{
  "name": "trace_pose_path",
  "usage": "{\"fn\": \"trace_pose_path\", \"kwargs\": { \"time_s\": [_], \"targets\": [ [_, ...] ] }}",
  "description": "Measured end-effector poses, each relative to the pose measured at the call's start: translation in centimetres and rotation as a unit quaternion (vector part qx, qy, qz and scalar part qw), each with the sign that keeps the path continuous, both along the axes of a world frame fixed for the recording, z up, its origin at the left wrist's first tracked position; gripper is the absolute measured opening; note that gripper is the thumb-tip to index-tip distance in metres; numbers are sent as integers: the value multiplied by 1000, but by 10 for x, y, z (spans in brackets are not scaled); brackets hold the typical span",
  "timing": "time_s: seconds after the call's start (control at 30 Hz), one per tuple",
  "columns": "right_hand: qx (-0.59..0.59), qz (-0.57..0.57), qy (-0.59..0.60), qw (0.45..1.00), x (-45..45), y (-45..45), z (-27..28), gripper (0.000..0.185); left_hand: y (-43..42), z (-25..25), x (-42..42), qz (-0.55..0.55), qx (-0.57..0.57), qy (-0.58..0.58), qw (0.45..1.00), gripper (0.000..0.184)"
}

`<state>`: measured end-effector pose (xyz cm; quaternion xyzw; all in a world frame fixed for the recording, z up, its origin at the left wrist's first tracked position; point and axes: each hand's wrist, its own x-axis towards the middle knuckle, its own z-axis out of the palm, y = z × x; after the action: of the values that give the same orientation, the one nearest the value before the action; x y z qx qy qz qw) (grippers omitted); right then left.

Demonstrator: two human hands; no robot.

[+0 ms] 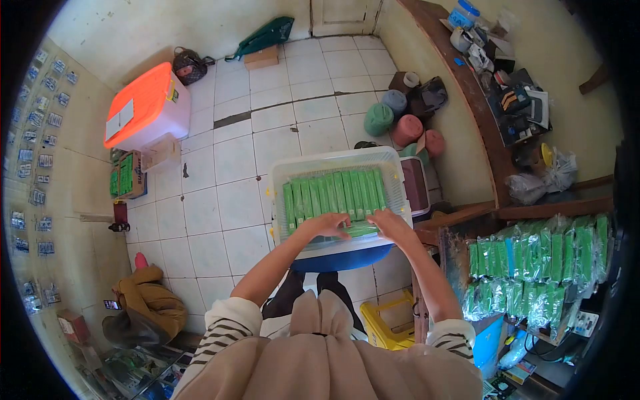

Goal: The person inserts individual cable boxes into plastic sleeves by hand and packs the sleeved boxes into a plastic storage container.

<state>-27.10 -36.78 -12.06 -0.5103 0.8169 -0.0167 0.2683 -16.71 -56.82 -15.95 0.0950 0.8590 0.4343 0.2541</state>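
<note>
A white plastic basket (390, 157) stands before me, holding a row of narrow green packs (333, 193) in clear wrap, set side by side. One more green pack (362, 229) lies crosswise at the basket's near side. My left hand (328, 226) reaches over the near edge, fingers curved and apart, at the left end of the crosswise pack. At its right end, my right hand (389, 225) has its fingers closed on the pack. Below the basket shows something blue (347, 259).
Green packs (540, 253) fill a shelf at right. A yellow stool (387, 317) stands near my legs. An orange-lidded box (143, 107) is at upper left, and round containers (407, 127) are beyond the basket. A person (150, 307) sits at lower left.
</note>
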Motion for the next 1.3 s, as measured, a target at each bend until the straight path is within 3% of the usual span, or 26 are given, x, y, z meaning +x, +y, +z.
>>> {"fn": "trace_pose_path", "kwargs": {
  "time_s": [0.07, 0.17, 0.3, 0.4, 0.47, 0.57, 0.6, 0.67, 0.8, 0.9, 0.97, 1.1, 1.17, 1.3],
  "targets": [
    [13, -19, 1, 1000, -5, 6, -3, 47, 4, -1, -3, 146, 135, -223, 954, 54],
    [49, -22, -36, 998, -11, 10, -5, 46, 13, -6, -8, 152, 58, -303, 939, 62],
    [37, -24, -98, 994, -16, 16, -13, 41, 17, -13, -2, 128, 69, -319, 936, 61],
    [47, -66, -145, 986, -11, 19, -26, 36, 17, -26, 10, 99, 100, -257, 956, 60],
    [-41, -63, -86, 994, -9, 24, -35, 28, 23, -56, 13, 117, 43, -165, 978, 60],
    [41, -32, -24, 998, -9, 16, -34, 22, 32, -42, 10, 149, -22, -163, 975, 61],
    [43, -33, -25, 998, -8, 16, -40, 22, 34, -43, 10, 147, -21, -164, 975, 61],
    [-1, -32, 86, 996, -7, 19, -60, 12, 36, -48, 12, 166, -123, -73, 976, 58],
    [-19, -20, 109, 994, -9, 18, -80, 8, 28, -25, 9, 164, -86, -135, 973, 52],
    [12, -8, 84, 996, -14, 17, -88, 3, 36, -66, 9, 116, -139, -131, 975, 41],
    [5, -21, 50, 998, -15, 12, -77, 4, 44, -105, 20, 142, -220, 51, 964, 33],
    [-3, -81, 55, 995, -16, 2, -63, 14, 40, -97, 19, 157, -158, 12, 975, 32],
    [-87, -87, -89, 988, -18, -1, -63, 27, 32, -61, 13, 115, -95, -60, 987, 33],
    [-72, -69, -141, 985, -4, -5, -38, 35, 39, -31, 11, 124, -85, -33, 988, 34]
  ]
}}
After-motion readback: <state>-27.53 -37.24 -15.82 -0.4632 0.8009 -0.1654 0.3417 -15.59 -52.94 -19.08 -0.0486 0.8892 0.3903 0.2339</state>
